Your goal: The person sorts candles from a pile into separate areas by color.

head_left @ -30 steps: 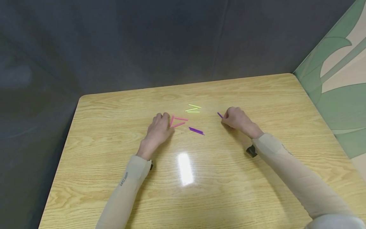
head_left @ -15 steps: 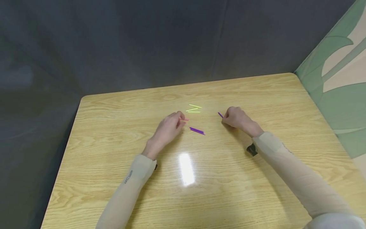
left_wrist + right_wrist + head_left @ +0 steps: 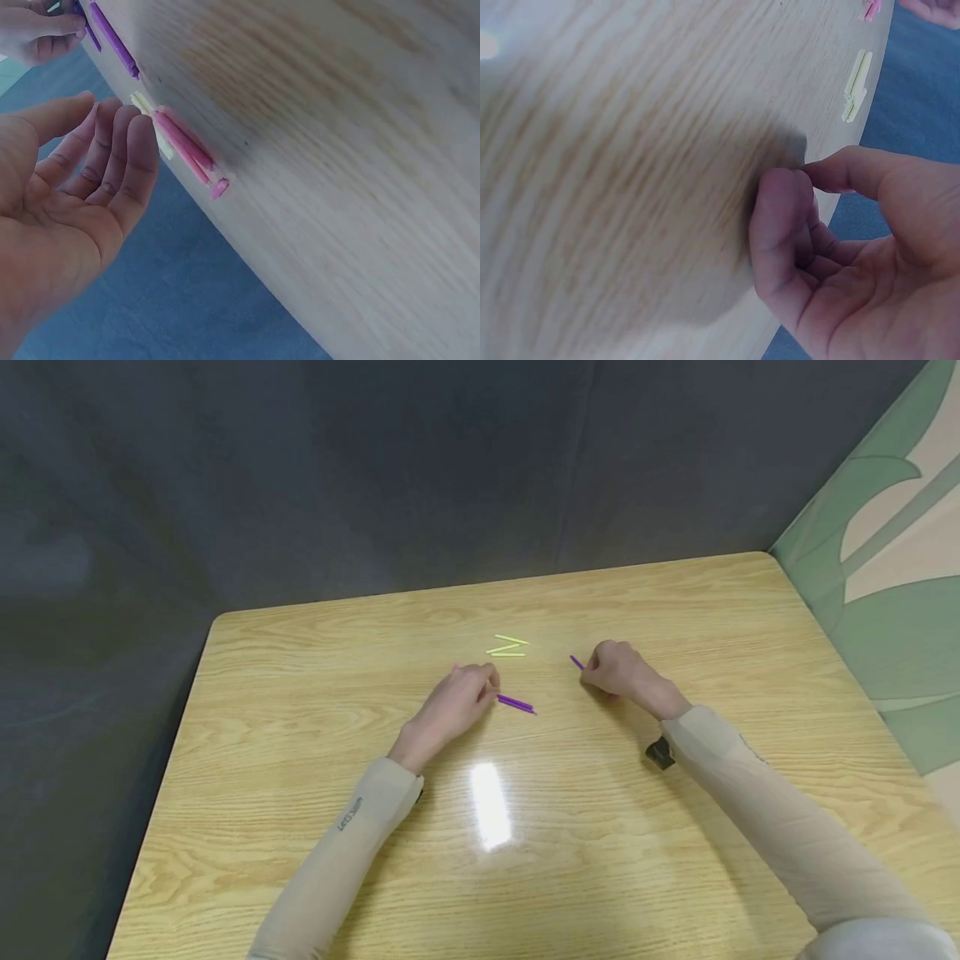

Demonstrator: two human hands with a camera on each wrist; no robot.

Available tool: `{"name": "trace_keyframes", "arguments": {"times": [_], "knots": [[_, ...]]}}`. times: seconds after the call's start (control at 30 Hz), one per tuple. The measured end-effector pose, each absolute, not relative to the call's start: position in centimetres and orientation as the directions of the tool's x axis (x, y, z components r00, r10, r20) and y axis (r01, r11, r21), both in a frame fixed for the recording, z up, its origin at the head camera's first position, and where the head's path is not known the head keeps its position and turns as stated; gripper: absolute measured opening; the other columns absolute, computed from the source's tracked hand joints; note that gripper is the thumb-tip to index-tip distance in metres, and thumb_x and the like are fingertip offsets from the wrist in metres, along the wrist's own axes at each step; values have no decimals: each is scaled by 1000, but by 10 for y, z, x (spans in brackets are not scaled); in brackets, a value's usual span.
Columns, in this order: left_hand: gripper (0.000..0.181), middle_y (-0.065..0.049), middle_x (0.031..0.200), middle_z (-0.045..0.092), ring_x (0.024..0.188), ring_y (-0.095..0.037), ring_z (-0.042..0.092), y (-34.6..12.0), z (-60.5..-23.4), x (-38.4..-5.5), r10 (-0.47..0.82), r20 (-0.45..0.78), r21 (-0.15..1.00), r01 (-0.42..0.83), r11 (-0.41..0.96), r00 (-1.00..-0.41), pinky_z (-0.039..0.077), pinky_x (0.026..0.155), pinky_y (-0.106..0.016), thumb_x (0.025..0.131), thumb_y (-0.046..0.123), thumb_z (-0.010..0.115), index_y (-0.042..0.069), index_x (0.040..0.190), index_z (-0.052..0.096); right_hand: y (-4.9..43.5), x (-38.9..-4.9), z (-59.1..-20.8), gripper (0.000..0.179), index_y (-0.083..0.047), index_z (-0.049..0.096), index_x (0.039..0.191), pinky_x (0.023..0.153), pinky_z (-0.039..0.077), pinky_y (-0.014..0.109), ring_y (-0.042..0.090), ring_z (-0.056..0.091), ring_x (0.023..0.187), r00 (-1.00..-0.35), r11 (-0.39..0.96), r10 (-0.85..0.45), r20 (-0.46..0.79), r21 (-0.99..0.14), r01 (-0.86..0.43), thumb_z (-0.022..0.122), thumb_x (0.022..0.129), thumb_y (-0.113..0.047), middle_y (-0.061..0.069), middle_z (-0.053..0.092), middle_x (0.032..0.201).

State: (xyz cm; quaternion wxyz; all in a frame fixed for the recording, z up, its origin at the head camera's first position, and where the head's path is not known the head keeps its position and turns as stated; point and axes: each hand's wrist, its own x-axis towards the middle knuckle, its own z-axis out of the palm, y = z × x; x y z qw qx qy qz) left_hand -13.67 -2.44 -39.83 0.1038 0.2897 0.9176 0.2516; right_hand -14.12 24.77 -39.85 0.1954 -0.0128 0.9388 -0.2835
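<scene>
My right hand [image 3: 618,670] pinches a short purple stick [image 3: 575,661] between thumb and fingertips, low over the table. In the right wrist view the curled fingers of that hand [image 3: 817,247] hide the stick. Two more purple sticks [image 3: 516,703] lie side by side on the wood, and the left hand [image 3: 459,700] has its fingertips right at their near-left end. Relaxed, bent fingers with nothing between them show on the left hand [image 3: 82,165] in the left wrist view. Several pink sticks [image 3: 184,148] lie beside them, mostly hidden under that hand in the head view.
Yellow sticks [image 3: 507,646] lie in a zigzag farther back on the wooden table [image 3: 337,860]. A dark curtain [image 3: 450,468] hangs behind the table's far edge. A wall with green leaf shapes [image 3: 900,635] stands at the right.
The left hand has moved right from the left side of the pink sticks, over them, to the pair of purple sticks. The right hand has stayed in place with its purple stick.
</scene>
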Motion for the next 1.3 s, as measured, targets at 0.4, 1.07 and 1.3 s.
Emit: {"name": "trace_keyframes", "arguments": {"times": [0.4, 1.07, 1.3], "knots": [[13, -2, 86, 64, 75, -13, 57, -17, -406, -137, 590, -51, 479, 499, 722, -805, 48, 65, -24, 93, 4, 61, 6, 104, 66, 249, -140, -400, 16, 5, 62, 90, 46, 48, 22, 17, 60, 51, -923, 831, -135, -362, -548, 93, 56, 90, -9, 11, 61, 70], [6, -4, 80, 66, 69, -15, 60, -8, -412, -137, 576, 61, 314, 564, 764, -815, 49, 59, -24, 90, 6, 66, 8, 90, 71, 231, -131, -382, 18, 6, 55, 98, 42, 27, 19, 7, 34, 45, -957, 802, -223, -188, -594, -70, 54, 95, -11, 4, 52, 61], [6, -2, 78, 67, 67, -14, 61, -9, -413, -138, 574, 71, 294, 567, 769, -815, 48, 56, -24, 89, 7, 67, 9, 87, 72, 222, -126, -380, 16, 7, 56, 98, 42, 30, 18, 8, 38, 48, -952, 800, -244, -183, -594, -91, 54, 93, -8, 9, 58, 70]]}}
